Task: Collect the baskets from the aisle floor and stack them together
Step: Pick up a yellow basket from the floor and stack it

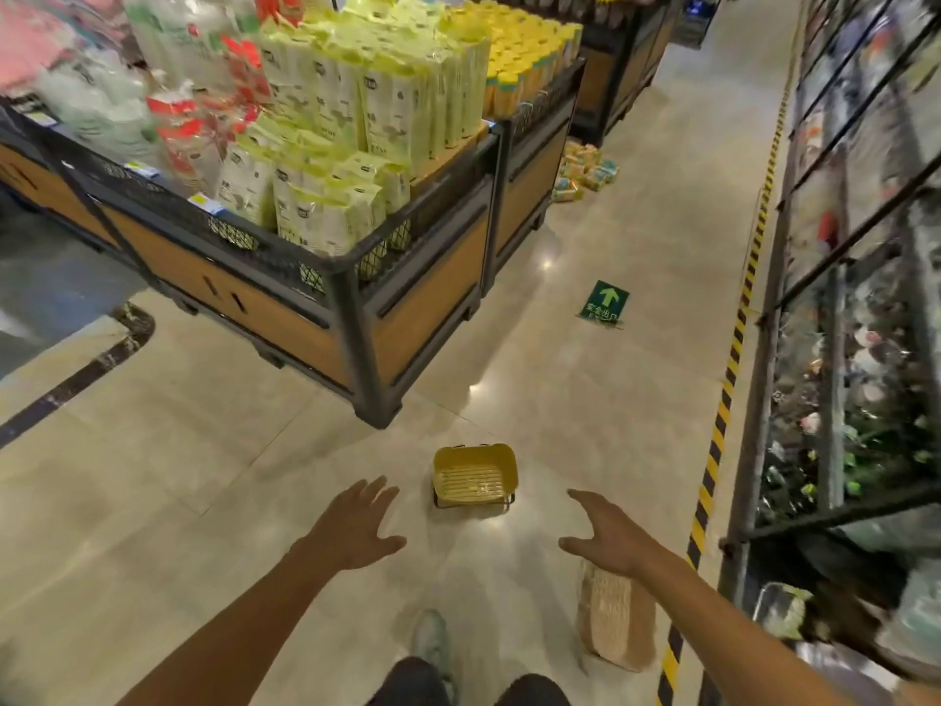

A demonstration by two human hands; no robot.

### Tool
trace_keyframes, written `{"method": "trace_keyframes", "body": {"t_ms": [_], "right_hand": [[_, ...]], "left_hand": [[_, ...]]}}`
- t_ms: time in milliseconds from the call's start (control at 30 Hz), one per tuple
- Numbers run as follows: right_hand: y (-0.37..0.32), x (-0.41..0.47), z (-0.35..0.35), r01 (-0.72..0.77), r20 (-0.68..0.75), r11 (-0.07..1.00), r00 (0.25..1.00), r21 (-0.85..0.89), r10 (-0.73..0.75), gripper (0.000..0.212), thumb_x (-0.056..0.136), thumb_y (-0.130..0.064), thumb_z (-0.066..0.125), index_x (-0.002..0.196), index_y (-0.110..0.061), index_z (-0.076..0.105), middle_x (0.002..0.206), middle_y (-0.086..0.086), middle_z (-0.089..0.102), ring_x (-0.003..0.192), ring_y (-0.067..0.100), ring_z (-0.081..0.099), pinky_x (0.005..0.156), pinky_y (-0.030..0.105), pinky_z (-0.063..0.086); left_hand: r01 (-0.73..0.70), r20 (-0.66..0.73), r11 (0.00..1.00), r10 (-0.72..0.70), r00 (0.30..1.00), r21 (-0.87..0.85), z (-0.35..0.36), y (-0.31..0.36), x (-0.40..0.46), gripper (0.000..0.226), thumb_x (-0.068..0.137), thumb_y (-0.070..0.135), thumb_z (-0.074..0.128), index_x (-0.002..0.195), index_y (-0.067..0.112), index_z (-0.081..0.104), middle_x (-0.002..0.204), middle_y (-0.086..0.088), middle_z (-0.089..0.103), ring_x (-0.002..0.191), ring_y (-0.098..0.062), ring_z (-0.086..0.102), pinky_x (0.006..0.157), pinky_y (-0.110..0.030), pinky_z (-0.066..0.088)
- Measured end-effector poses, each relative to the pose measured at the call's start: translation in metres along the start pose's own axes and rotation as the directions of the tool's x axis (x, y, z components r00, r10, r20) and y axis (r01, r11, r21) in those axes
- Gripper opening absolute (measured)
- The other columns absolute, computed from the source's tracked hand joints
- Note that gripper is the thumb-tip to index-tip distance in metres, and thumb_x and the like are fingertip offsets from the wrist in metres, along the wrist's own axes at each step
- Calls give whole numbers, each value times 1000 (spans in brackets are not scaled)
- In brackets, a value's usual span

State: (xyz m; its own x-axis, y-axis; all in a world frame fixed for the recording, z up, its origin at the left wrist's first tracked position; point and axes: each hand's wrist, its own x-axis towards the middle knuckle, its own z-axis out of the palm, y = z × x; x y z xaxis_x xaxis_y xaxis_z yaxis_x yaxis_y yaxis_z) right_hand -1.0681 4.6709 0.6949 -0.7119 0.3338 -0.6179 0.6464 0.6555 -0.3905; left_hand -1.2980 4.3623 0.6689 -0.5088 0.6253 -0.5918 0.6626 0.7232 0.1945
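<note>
Between my empty, spread left hand (pixel 356 524) and right hand (pixel 606 537), the yellow basket (pixel 475 476) is sitting upright; looking light and stiff, best taken by its rim.

a small yellow basket (pixel 475 476) is seen upright and empty on the floor, ahead of and between both spread hands. a woven straw-coloured basket (pixel 615 616) is set below the right hand.

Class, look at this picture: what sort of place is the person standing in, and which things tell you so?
Most likely a supermarket aisle: a display bin piled with packaged goods, a yellow shopping basket on the tiled floor, and a green exit arrow sign.
</note>
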Motion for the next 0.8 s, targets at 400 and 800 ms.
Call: {"method": "trace_keyframes", "body": {"t_ms": [400,800], "right_hand": [[91,226,7,-110,154,993,983,33,104,91,92,-51,65,162,-27,12,166,-2,23,149,20,28,118,35,29],[249,558,211,-342,378,914,893,220,243,128,79,-20,87,160,-26,-12,164,7,25,146,25,34,112,35,36]], "left_hand": [[139,86,977,-126,988,-161,67,-22,245,82,97,62,50,163,22,20,170,0,17,156,-19,17,126,-34,18],[355,254,780,-256,933,-515,326,-53,524,100,78,30,88,159,18,30,144,17,38,137,-15,42,103,-19,39]]}}
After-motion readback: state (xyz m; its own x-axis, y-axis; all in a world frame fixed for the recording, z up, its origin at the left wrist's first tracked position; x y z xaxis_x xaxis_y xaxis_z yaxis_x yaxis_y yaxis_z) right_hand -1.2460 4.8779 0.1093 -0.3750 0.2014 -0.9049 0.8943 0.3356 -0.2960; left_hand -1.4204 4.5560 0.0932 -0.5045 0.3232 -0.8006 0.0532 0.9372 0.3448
